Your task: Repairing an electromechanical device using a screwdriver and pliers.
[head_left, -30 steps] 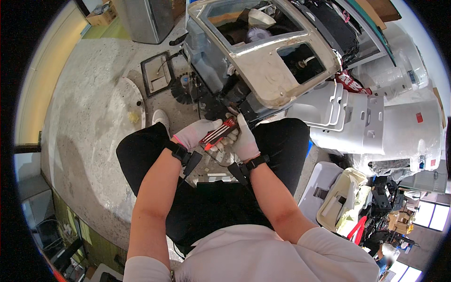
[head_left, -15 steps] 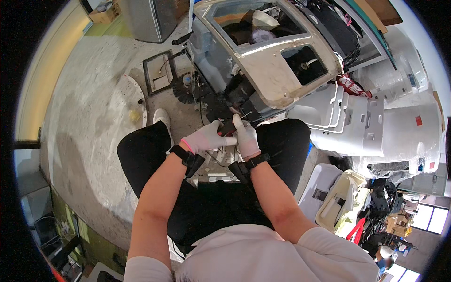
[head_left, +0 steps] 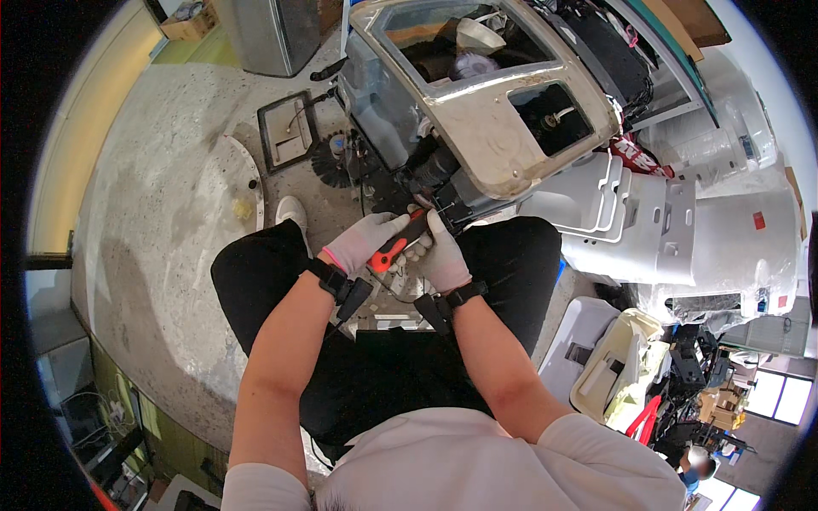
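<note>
From my remote station I have the hand tool [head_left: 392, 249] between the left hand [head_left: 366, 242] and the right hand [head_left: 445, 259], with the machine [head_left: 498, 140] before them and off to the right. Left of the machine I see the brush [head_left: 326, 169] and, just past it, the tray [head_left: 286, 153] on the floor [head_left: 170, 196]; on the far right, I have plastic panels [head_left: 626, 230].
</note>
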Available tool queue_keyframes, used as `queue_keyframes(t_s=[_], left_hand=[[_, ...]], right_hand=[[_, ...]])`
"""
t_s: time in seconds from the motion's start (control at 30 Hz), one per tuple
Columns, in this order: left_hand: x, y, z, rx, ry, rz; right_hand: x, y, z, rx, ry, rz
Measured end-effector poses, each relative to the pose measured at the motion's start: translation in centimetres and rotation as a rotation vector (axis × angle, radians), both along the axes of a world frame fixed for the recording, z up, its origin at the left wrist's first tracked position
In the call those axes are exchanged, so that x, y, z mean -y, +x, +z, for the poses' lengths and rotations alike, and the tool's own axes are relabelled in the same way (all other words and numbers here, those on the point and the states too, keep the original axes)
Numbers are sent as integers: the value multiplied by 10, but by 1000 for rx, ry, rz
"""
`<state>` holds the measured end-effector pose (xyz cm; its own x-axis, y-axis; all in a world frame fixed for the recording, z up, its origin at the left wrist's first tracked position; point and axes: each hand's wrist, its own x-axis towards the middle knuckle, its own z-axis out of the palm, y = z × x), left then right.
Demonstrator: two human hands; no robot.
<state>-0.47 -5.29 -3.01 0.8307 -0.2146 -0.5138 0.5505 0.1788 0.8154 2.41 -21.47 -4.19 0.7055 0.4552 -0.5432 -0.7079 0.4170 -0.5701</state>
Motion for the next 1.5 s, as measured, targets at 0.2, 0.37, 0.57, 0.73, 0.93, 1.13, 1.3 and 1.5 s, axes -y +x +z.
queue_keyframes(t_s=[0.2, 0.37, 0.57, 0.73, 0.93, 1.13, 1.3, 1.5], left_hand=[[4, 4, 14, -50, 42, -23], [4, 1, 0, 326, 598, -253], [-7, 9, 3, 34, 214, -108], [-8, 10, 1, 25, 170, -76], [-7, 9, -3, 37, 134, -34], [-9, 8, -1, -45, -15, -8], [-11, 8, -3, -177, -252, -40], [-2, 8, 29, -1, 50, -119]], right_hand=[[2, 4, -13, 213, -381, 54], [-3, 2, -17, 285, -478, 30], [6, 5, -24, 78, -212, -6], [5, 4, -24, 23, -47, -25], [6, 3, -21, 56, -168, 12], [6, 4, -40, 22, -143, -106], [6, 2, -34, 124, -76, -35], [1, 4, -16, 236, -438, -90]])
